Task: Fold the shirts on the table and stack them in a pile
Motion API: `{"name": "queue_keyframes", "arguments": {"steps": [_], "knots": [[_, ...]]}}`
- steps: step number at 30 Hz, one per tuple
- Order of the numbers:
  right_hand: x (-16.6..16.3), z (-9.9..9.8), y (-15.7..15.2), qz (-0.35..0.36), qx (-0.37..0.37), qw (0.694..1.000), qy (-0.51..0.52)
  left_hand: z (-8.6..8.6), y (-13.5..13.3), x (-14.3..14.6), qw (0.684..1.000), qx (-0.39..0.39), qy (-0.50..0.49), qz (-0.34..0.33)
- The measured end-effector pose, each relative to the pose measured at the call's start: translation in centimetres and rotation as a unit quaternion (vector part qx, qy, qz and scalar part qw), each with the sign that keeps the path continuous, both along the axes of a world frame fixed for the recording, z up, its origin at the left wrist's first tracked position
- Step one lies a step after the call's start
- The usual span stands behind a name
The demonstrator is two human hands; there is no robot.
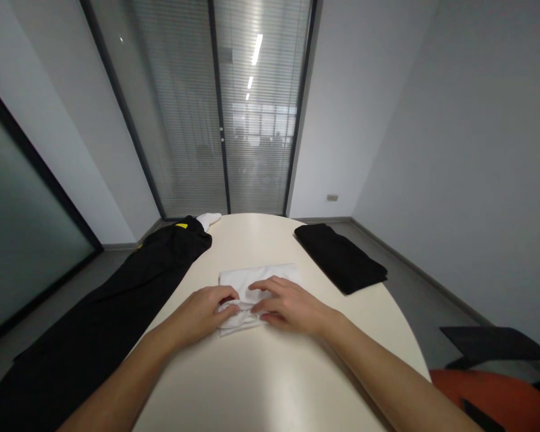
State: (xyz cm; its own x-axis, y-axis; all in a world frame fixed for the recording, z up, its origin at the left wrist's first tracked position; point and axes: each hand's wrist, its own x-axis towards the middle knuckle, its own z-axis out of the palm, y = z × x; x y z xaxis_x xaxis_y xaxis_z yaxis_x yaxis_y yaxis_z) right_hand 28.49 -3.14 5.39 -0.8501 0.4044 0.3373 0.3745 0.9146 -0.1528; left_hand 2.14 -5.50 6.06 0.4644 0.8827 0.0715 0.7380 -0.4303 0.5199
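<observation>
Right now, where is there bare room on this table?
Widest: the near table, this side of the white cloth. Smaller: the far end beyond the cloth, and the strip between it and the folded black garment. Crowded: the centre under the left hand and right hand, and the left edge under black clothing.

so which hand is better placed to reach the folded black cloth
Probably the right hand: it rests on the white cloth on the side nearer the folded black cloth, only bare table between. The left hand would have to cross over it.
</observation>
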Motion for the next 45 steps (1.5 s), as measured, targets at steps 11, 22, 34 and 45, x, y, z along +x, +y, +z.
{"name": "queue_keyframes", "arguments": {"steps": [11, 22, 34, 45], "knots": [[0.0, 0.3, 0.1, 0.006, -0.031, 0.999, 0.043, 0.3, 0.0, -0.2, 0.998, 0.056, -0.021, -0.034], [1.0, 1.2, -0.2, -0.032, -0.176, 0.984, 0.019, 0.3, -0.4, -0.1, 0.994, 0.017, 0.044, -0.096], [2.1, -0.5, 1.1, -0.167, -0.135, 0.976, -0.032, -4.4, 0.2, 1.0, 0.982, 0.139, 0.099, -0.076], [3.0, 0.0, 1.2, -0.195, -0.237, 0.945, -0.109, -4.6, 1.1, 0.6, 0.992, 0.089, 0.084, -0.004]]}}
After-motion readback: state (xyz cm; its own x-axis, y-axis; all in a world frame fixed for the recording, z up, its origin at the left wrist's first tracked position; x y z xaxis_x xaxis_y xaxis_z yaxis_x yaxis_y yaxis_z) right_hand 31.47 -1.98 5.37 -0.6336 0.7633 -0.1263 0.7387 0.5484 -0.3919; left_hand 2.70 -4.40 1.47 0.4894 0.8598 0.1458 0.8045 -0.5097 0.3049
